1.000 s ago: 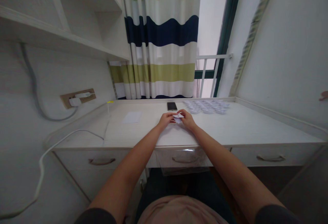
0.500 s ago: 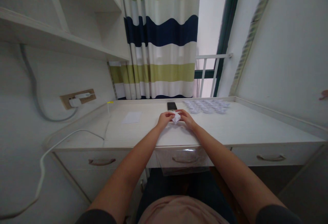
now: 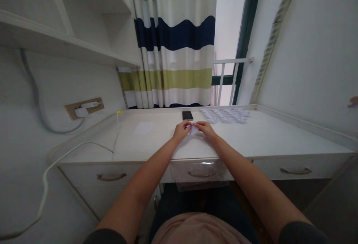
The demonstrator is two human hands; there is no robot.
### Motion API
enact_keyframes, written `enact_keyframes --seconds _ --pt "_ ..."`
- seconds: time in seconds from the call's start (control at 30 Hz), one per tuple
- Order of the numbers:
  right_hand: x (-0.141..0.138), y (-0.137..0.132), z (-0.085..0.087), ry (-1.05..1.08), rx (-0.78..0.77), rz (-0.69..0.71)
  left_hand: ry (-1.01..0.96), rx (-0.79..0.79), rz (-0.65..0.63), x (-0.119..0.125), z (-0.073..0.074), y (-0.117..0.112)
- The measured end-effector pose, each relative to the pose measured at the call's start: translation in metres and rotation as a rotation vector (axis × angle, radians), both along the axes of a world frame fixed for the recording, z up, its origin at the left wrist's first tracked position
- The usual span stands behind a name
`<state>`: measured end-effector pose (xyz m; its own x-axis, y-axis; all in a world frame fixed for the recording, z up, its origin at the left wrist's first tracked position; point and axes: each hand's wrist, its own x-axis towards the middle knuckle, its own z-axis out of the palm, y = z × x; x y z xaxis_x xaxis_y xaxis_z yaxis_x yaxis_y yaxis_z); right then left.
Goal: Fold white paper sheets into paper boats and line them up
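A small piece of folded white paper [image 3: 193, 129] is held between my two hands, just above the white desk. My left hand [image 3: 181, 130] pinches its left side, with thumb and fingers closed. From the other side my right hand [image 3: 206, 129] grips its upper right part between closed fingertips. The paper's exact folded form is too small to tell. Just beyond my hands lies a dark phone [image 3: 187, 115]. Several folded white paper pieces [image 3: 225, 115] sit in rows at the back right of the desk.
Flat white paper [image 3: 144, 127] lies on the desk [image 3: 268, 136] to the left. A white cable [image 3: 89, 142] crosses the desk's left edge. Clear plastic [image 3: 201, 175] hangs over the middle drawer. Shelves [image 3: 69, 46] overhang the upper left; a curtain [image 3: 186, 61] hangs behind.
My fingers have shifted on the folded paper: both hands now pinch it near its top edge, and the paper has turned. The phone and the paper rows stay in place.
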<state>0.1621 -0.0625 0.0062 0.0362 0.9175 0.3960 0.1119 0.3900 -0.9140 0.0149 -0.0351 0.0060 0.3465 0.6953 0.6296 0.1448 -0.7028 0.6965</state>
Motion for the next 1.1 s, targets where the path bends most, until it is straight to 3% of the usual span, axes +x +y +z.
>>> enact_keyframes --seconds 0.33,0.67,0.93,1.1 --pt "0.003 0.004 -0.003 -0.006 0.054 -0.044 -0.131 -0.133 -0.127 0.002 0.001 -0.001" --pt "0.003 0.003 -0.003 0.061 0.037 0.016 -0.137 -0.368 -0.245 0.002 0.0 -0.005" --pt "0.002 0.007 -0.006 0.042 0.021 0.023 -0.192 -0.424 -0.147 0.001 0.004 -0.005" --pt "0.006 0.014 -0.011 0.029 0.038 -0.015 -0.196 -0.446 -0.156 0.0 0.004 -0.004"
